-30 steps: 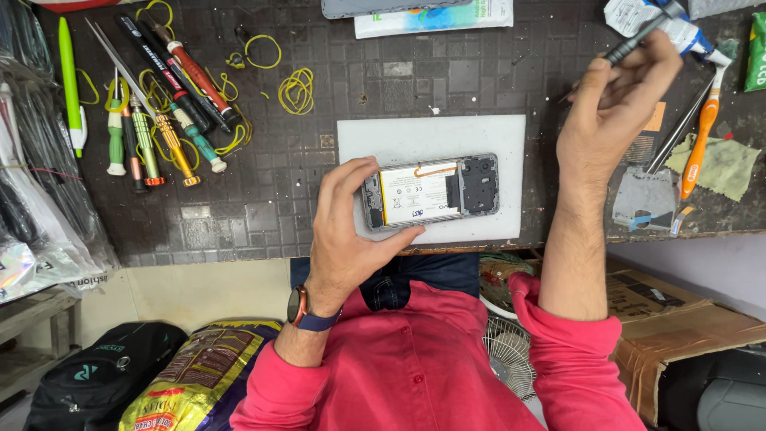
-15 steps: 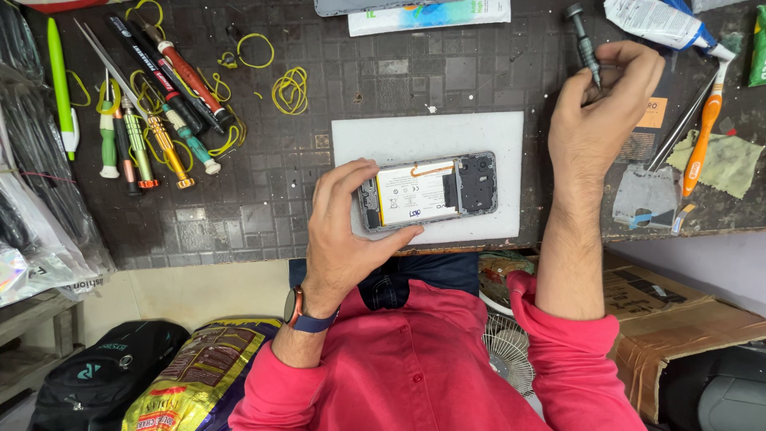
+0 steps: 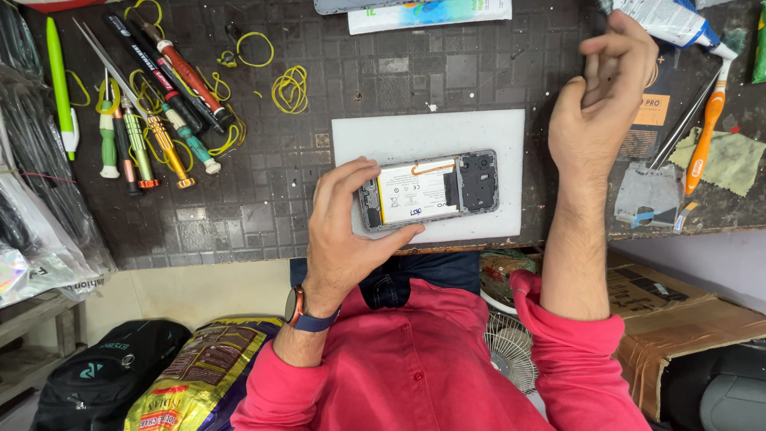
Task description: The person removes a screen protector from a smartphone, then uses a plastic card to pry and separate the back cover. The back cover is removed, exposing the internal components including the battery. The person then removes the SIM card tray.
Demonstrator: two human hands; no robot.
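An opened phone (image 3: 431,191), back cover off with its white battery and dark board showing, lies on a white mat (image 3: 487,128) on the dark tiled bench. My left hand (image 3: 347,227) grips the phone's left end, thumb on the near edge and fingers over the far edge. My right hand (image 3: 598,104) is lifted over the bench's right side, away from the phone, with its fingers curled together. A dark screwdriver (image 3: 603,6) pokes out above those fingers; the rest of it is hidden.
Several screwdrivers (image 3: 159,104), tweezers, a green pen (image 3: 57,72) and yellow rubber bands (image 3: 291,88) lie at the left. An orange toothbrush (image 3: 706,128), a white tube (image 3: 662,20), a scraper (image 3: 646,191) and a green cloth (image 3: 730,160) sit at the right. Bags, a fan and a cardboard box stand below the bench.
My right hand has carried the screwdriver slightly left and nearer, turning so its fingers now hide most of the tool. My left hand and the phone have stayed put.
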